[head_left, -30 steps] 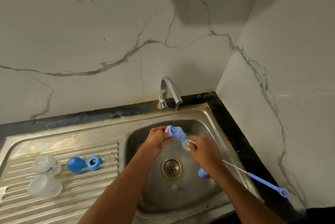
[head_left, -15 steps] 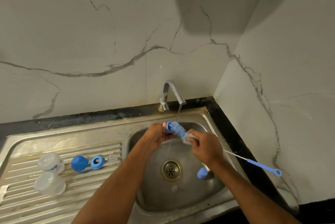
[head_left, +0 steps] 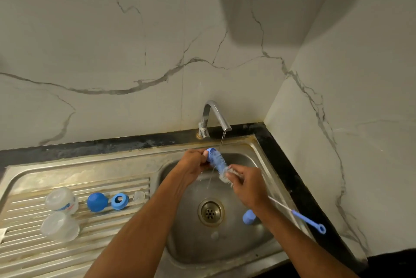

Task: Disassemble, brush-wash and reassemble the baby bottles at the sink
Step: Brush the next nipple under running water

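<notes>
Both hands meet over the basin of the steel sink [head_left: 252, 147], directly under the thin stream from the tap [head_left: 211, 118]; the left hand [head_left: 193, 164] is curled shut, its fingertips pinching a small blue screw collar [head_left: 210, 154] that is threaded onto the tip of the bottle brush [head_left: 219, 164]; the right hand [head_left: 248, 184] is closed around the brush just below the bristle head, thumb pressed on the white lower bristles. Long axis of the brush: from upper left at the collar, down and to the right, its wire stem passing behind the right wrist and ending in a blue looped handle [head_left: 308, 221] over the right-hand rim of the sink. The collar thus lies at the far, left end of that axis, nearest the left hand; a turn or a push-pull stroke along this line is the likely working motion, judged from the grips.

Other parts: a blue cap [head_left: 248, 217] lies on the basin floor right of the drain [head_left: 211, 211]; on the ribbed drainboard [head_left: 108, 241], well apart from the hands, stand two clear bottle bodies [head_left: 60, 200] [head_left: 59, 228], a blue dome cap [head_left: 97, 202], a second blue collar [head_left: 120, 200] and a small clear piece, probably a teat [head_left: 139, 196], though too faint to confirm. Washing appears midway; reassembly not yet begun.
</notes>
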`<state>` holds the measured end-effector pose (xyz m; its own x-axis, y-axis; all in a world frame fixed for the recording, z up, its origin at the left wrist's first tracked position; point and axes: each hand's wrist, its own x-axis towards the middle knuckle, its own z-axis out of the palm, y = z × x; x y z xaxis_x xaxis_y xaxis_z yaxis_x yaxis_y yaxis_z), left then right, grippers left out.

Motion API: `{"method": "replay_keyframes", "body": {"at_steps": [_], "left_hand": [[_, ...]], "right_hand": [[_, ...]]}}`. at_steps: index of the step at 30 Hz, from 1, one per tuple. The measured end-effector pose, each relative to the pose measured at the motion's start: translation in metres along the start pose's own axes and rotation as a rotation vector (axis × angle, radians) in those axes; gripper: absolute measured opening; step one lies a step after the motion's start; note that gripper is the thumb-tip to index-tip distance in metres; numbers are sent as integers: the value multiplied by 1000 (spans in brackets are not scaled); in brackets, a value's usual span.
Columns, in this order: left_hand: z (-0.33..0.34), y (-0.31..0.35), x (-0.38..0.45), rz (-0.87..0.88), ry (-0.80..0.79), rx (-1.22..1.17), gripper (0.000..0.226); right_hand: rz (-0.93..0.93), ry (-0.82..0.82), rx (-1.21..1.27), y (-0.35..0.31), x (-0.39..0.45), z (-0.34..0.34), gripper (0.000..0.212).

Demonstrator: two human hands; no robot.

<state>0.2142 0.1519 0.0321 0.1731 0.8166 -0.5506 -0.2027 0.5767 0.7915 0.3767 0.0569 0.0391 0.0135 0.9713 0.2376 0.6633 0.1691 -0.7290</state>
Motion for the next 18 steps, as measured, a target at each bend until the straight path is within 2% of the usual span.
{"method": "replay_keyframes", "body": {"at_steps": [3,5,7,9,12,15,18], "left_hand": [[-3,9,-1,-77,45,87,23],[-6,6,-2,-74,18,87,21],[-9,-2,-2,-51,-33,3,22],[-8,-5,-3,12,-67,-87,26],[-6,-8,-1,108,-23,-65,35],[-7,-11,-1,89,-50,-181,29],[-9,-11,1,25,-42,-292,26]], "right_hand": [[-251,-119,-200,9,-6,-9,24],[-311,-117,-313,19,-6,-15,29],[-220,-24,-305,23,0,-18,28],[-51,108,-213,22,7,-14,21],[197,105,-16,19,12,-2,11],[203,60,31,21,7,1,7],[97,68,-57,24,1,-2,9]]}}
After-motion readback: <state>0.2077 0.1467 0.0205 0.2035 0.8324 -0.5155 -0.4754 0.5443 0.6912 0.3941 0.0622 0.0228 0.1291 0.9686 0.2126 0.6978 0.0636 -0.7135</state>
